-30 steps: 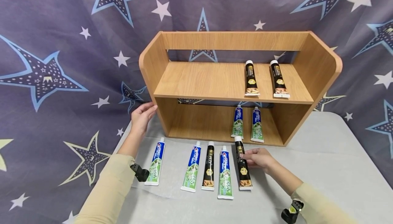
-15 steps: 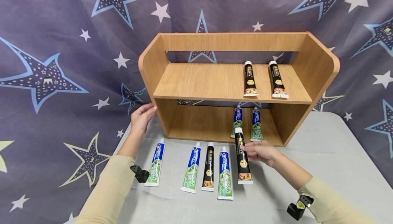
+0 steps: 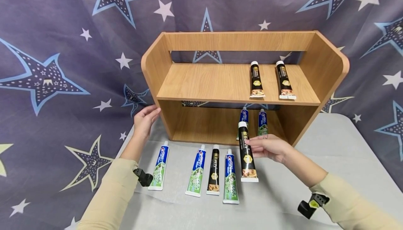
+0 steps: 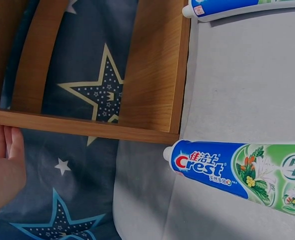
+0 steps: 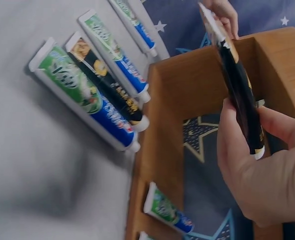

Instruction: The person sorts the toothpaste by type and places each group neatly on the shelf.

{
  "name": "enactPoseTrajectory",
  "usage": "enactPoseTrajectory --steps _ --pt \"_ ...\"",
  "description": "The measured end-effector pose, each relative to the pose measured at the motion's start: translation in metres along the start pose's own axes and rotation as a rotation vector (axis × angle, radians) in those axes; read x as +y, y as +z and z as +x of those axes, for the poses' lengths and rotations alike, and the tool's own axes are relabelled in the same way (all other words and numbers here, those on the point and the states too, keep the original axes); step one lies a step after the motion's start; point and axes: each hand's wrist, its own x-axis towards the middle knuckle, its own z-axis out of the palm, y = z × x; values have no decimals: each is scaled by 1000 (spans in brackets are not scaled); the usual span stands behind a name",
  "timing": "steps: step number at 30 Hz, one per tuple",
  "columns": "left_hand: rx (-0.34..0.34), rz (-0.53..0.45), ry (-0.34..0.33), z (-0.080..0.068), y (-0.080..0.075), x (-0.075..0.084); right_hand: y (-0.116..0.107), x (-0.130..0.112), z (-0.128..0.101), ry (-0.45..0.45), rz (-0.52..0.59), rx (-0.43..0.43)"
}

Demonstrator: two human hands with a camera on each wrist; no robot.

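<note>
My right hand (image 3: 269, 147) pinches a black toothpaste tube (image 3: 247, 153) between thumb and fingers, its white cap pointing toward the shelf. In the right wrist view the held tube (image 5: 237, 85) shows edge-on, up off the table. At the shelf's left side panel, my left hand (image 3: 146, 120) rests its fingertips on the outer edge; the left wrist view shows those fingers (image 4: 5, 140) straight against the wood. The wooden two-tier shelf (image 3: 236, 101) bears two black tubes (image 3: 257, 79) on its upper board and two blue-green Crest tubes (image 3: 262, 122) on the lower one.
In front of the shelf, on the grey-covered table (image 3: 176, 216), lie a black tube (image 3: 214, 170) and three Crest tubes, one (image 3: 160, 167) far left, another (image 3: 196, 172) left of the black tube and a third (image 3: 231, 177) right of it. A star-patterned curtain (image 3: 78, 58) hangs behind.
My right hand has lifted the black tube off the table and moved it up toward the lower shelf. The left hand stays at the side panel.
</note>
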Motion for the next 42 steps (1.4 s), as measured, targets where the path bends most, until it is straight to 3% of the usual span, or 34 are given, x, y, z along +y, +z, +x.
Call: enactPoseTrajectory --steps 9,17,26,42 --pt "17 28 -15 -2 1 2 9 -23 -12 8 -47 -34" --pt "25 -11 -14 0 0 -1 22 -49 -23 -4 -94 -43" --pt "40 -7 -34 0 2 -1 34 -79 -33 -54 -84 -51" --pt "37 -13 -36 -1 3 1 39 -122 -28 -120 -139 19"
